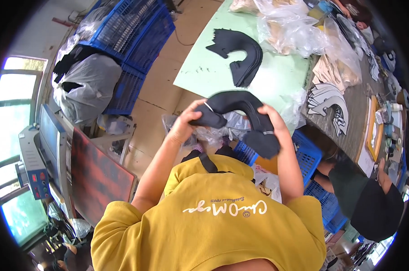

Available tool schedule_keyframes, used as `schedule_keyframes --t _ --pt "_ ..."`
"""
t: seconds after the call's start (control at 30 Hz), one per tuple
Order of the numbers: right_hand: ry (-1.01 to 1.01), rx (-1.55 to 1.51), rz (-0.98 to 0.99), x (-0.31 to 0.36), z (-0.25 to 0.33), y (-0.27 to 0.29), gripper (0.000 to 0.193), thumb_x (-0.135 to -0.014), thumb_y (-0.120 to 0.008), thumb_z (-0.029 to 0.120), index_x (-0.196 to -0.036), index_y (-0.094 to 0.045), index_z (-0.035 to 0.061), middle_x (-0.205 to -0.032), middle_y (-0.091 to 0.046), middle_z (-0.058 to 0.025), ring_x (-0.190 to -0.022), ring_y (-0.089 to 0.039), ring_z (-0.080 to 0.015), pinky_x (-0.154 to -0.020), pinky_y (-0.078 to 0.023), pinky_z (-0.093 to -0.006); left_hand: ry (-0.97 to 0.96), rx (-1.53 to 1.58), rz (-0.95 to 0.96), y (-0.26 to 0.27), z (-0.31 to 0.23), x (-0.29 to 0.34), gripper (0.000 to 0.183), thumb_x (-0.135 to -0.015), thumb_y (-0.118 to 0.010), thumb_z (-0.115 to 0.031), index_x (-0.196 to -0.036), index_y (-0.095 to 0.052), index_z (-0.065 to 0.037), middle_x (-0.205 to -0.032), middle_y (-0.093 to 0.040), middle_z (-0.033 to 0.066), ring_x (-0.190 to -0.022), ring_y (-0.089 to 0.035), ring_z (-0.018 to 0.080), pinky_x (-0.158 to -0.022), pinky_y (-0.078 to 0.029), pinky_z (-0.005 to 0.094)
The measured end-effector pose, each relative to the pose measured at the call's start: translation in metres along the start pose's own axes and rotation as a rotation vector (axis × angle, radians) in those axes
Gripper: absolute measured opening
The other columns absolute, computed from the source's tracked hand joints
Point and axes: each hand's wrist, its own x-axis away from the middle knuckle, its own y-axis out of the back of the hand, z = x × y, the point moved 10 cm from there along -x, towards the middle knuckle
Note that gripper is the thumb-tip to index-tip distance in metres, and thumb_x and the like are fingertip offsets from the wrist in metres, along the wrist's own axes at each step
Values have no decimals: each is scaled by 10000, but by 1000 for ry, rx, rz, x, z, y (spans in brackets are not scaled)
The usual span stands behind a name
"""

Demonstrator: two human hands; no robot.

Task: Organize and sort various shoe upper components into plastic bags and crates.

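Pale green tabletop (195, 74) spread out on the far side of a cluttered workshop, with a fanned stack of black curved fabric pieces (252, 58) lying on it and clear plastic bags (288, 34) heaped farther off. Between that tabletop and my body I had an arched black fabric bundle (240, 100) up in the air, my left hand (183, 124) closed around its left end and my right hand (276, 119) wrapped over its right side. A narrow pale band (207, 107) crossed the left leg of the arch; if it was all that gathered the layers there, a slip of it could have let them fan apart. A loosened grip on either side, I judged, could have dropped the bundle into the crumpled clear plastic (209, 135) below or toward the blue crate (307, 156) at near right, and squeezing unevenly might have creased the edges. As for writing, my yellow T-shirt (213, 230) carried large white script, upside down in view, with smaller dark lettering and a little smiling face beside it. On the left, a machine's control box (38, 184) showed a red display too small to read. No label showed on the bundle.
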Motion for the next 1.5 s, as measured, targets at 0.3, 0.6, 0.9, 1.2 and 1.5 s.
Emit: schedule_keyframes --t 0.3,0.6,0.9,1.2,1.5 --pt "316 1057 -555 -89 113 24 496 -731 -688 393 -989 -676 -31 -967 -678 -214 -936 -658 -298 -806 -497 -397 152 -321 -175 94 7 -73 496 -863 -537 -203 -1350 -469 -138 -1079 -603 91 -942 -595 180 -736 -508 319" --pt "67 1203 -1032 -154 148 84 842 -590 -854 306 -1232 -428 -33 -1271 -430 -230 -1139 -518 -402 -903 -508 -459 146 -382 -176 82 4 -76 496 -860 -533 -184 -1346 -466 -108 -1075 -605 87 -973 -576 179 -803 -486 328" --pt "85 1245 -969 -110 158 172 978 -533 -835 240 -1364 -372 10 -1302 -422 -252 -1134 -549 -404 -974 -472 -401 55 -370 -221 79 1 -55 505 -841 -538 -119 -1339 -473 -69 -1084 -605 89 -941 -595 173 -782 -488 293" --pt "29 1135 -1048 -66 163 228 955 -496 -829 255 -1313 -437 -46 -1213 -588 -260 -1129 -585 -363 -962 -473 -385 -78 -441 -206 62 -29 -68 496 -800 -536 -129 -1290 -523 -50 -1072 -603 72 -938 -570 149 -783 -471 277" --pt "272 1270 -1056 -40 170 204 959 -563 -830 358 -1341 -439 -44 -1260 -541 -261 -1165 -545 -366 -1000 -434 -393 72 -1003 -38 43 -88 -166 404 -793 -572 -127 -1194 -581 -87 -984 -610 59 -866 -556 152 -733 -454 291"
